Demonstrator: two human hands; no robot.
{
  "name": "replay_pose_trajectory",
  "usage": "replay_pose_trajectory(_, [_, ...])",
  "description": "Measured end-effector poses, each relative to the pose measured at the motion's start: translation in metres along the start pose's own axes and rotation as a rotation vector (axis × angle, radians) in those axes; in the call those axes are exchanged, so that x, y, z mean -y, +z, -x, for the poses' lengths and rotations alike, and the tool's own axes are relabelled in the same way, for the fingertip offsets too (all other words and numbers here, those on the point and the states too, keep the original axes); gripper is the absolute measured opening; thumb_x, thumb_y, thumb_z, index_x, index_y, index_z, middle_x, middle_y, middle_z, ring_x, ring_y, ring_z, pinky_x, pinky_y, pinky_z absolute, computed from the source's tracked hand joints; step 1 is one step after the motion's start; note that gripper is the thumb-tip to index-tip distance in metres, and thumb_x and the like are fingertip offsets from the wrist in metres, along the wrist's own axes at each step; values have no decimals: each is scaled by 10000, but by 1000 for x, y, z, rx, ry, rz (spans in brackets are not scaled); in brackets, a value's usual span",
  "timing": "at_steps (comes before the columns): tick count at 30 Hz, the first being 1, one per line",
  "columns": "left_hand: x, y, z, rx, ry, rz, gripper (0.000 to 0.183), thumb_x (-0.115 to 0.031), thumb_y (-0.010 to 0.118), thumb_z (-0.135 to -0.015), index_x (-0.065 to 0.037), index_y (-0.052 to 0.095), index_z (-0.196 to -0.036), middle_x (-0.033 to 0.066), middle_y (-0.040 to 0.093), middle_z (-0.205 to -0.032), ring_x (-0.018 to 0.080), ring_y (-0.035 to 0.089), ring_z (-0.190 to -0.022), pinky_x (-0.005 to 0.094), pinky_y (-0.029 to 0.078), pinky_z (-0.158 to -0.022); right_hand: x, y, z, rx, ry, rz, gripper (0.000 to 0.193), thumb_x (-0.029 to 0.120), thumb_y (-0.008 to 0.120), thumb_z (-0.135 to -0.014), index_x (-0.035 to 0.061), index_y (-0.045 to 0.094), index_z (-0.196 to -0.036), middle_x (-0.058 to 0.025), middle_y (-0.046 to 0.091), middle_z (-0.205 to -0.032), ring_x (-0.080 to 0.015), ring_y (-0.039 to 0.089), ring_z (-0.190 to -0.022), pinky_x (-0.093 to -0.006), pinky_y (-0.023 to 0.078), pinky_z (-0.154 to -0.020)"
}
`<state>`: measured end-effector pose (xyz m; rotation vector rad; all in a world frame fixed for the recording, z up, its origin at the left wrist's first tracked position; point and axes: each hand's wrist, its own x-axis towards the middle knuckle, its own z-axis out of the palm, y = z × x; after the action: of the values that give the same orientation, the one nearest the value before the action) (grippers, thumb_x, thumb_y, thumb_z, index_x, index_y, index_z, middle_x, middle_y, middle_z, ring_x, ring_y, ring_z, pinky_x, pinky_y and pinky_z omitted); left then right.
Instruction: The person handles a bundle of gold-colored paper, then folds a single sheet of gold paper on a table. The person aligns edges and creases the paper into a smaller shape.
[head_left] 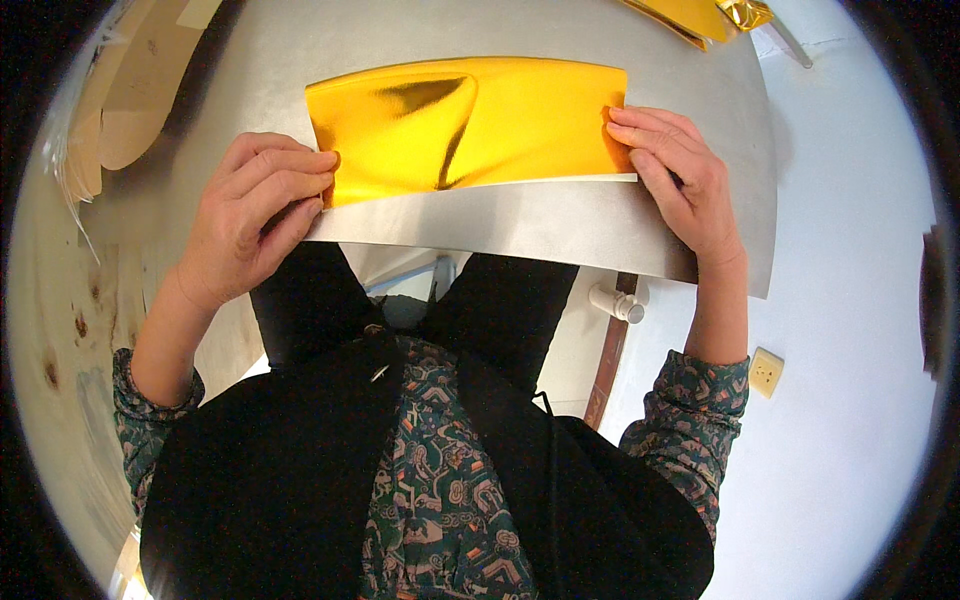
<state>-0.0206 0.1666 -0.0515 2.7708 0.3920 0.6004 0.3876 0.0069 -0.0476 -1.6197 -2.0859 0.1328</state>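
Note:
A shiny gold foil sheet [470, 125] lies on a grey metallic table top [520, 225], folded over so its near edge shows a thin white underside. My left hand [262, 215] pinches the sheet's left near corner, fingers curled over the edge. My right hand [675, 180] presses the sheet's right end with its fingertips, thumb under the edge. The foil bulges and creases in the middle between my hands.
More gold foil pieces [700, 15] lie at the table's far right. Pale wooden boards [130, 90] stand to the left. A white wall with a socket [766, 372] is on the right; a white pipe fitting [618, 303] sits below the table edge.

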Motion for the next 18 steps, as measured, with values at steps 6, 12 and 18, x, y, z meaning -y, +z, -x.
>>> replay_pose_trajectory(6, [-3, 1, -2, -33, -9, 4, 193, -2, 753, -844, -28, 713, -1031, 98, 732, -1154, 309, 647, -1082, 387, 537, -938, -5, 2, 0, 8, 19, -42, 271, 71, 696, -923, 85, 758, -1186, -56, 732, -1289, -268, 652, -1227, -378, 499, -1076])
replay_pose_trajectory(12, [1, -2, 2, 12, 10, -36, 217, -74, 751, -874, -47, 707, -1085, 91, 718, -1160, 305, 636, -1076, 393, 534, -928, -2, 0, -1, 35, 64, -67, 296, 71, 713, -901, 82, 756, -1194, -71, 723, -1306, -272, 635, -1253, -392, 475, -1098])
replay_pose_trajectory(18, [2, 3, 1, 21, 2, -17, 319, -163, 733, -913, -123, 730, -1229, 63, 694, -1115, 294, 606, -1037, 397, 519, -932, -2, -3, 0, 36, 101, -123, 299, 71, 705, -899, 76, 754, -1194, -79, 719, -1314, -272, 627, -1265, -404, 447, -1120])
